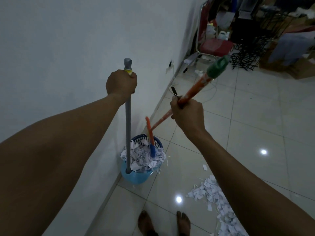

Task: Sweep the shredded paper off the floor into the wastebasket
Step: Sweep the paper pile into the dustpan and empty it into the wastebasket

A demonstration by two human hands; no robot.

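Paper (pixel 144 156) heaped over the basket (pixel 136 177) rim by the wall; more on the floor (pixel 213 198) to its right. Left hand (pixel 121 83) clamped on the dustpan pole (pixel 128 120), right hand (pixel 187 114) clamped on the broom (pixel 192 92), head in basket. Dump step, probably. Next: sweep the remainder.

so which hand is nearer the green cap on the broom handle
Right. The right hand grips the orange broom handle just below the green cap; the left hand is off to the side, gripping the grey dustpan handle.
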